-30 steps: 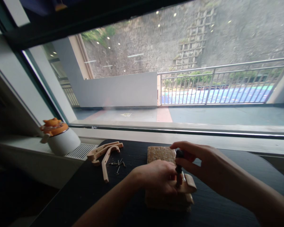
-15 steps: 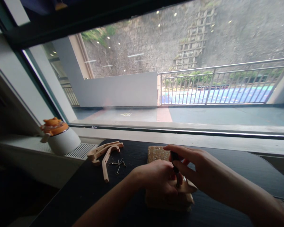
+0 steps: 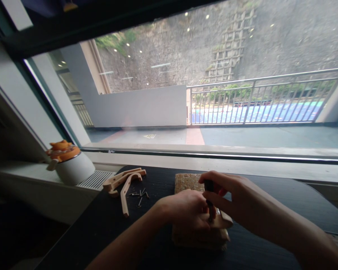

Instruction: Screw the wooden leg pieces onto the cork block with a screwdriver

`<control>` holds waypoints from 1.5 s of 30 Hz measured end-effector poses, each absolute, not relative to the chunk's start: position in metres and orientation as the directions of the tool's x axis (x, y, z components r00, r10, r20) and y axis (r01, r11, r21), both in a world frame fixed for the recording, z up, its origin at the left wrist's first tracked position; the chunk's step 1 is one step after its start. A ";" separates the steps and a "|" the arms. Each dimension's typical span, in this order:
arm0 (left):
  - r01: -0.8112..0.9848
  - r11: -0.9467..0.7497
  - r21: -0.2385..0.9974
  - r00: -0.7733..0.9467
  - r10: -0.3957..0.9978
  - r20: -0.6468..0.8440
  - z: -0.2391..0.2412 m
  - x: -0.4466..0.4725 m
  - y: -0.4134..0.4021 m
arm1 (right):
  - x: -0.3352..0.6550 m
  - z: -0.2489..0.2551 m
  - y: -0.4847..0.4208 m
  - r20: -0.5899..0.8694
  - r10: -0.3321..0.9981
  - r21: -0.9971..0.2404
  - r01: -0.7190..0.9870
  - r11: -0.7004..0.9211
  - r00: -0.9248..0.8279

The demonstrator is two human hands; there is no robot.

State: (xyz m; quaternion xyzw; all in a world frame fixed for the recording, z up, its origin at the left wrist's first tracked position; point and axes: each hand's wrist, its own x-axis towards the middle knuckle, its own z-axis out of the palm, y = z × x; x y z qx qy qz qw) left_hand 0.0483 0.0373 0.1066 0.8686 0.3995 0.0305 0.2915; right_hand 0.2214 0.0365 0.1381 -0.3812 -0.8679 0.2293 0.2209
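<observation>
My right hand [image 3: 227, 191] is closed around the dark handle of a screwdriver [image 3: 209, 186], which stands nearly upright. Its lower end meets a light wooden piece [image 3: 222, 221] whose rounded tip sticks out to the right. My left hand [image 3: 187, 210] is closed on that wooden piece and presses it down; the fingers hide most of it and the screwdriver's tip. Beneath lies a brown, rough-textured block [image 3: 186, 182], partly covered by both hands. Whether a screw sits under the tip I cannot tell.
Left of my hands on the black table [image 3: 157, 180] lie several curved wooden pieces [image 3: 126, 195] with holes, beside a small heap of screws [image 3: 141, 195]. A white pot [image 3: 76, 168] with an orange animal-shaped lid stands on the ledge by the window.
My right hand has shifted slightly on the screwdriver, its fingers turned a little around the handle. The left hand keeps its hold on the wooden piece.
</observation>
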 end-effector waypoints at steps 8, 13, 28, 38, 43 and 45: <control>0.669 -0.512 0.539 0.684 0.707 -0.179 0.101 0.047 0.040 | 0.221 0.136 0.036 0.201 0.763 -0.597 0.540 0.593 -0.615; 0.626 -0.526 0.575 0.704 0.698 -0.128 0.105 0.047 0.039 | 0.222 0.136 0.038 0.186 0.761 -0.584 0.553 0.594 -0.621; 0.657 -0.530 0.537 0.693 0.705 -0.152 0.104 0.049 0.038 | 0.225 0.134 0.039 0.211 0.765 -0.459 0.629 0.627 -0.608; 0.633 -0.584 0.509 0.718 0.689 -0.102 0.097 0.048 0.041 | 0.218 0.130 0.034 0.163 0.754 -0.581 0.556 0.595 -0.637; 0.623 -0.592 0.511 0.716 0.694 -0.069 0.089 0.045 0.044 | 0.219 0.133 0.036 0.143 0.738 -0.586 0.544 0.600 -0.660; 0.614 -0.601 0.512 0.721 0.691 -0.053 0.087 0.045 0.044 | 0.220 0.133 0.035 0.153 0.736 -0.580 0.543 0.607 -0.659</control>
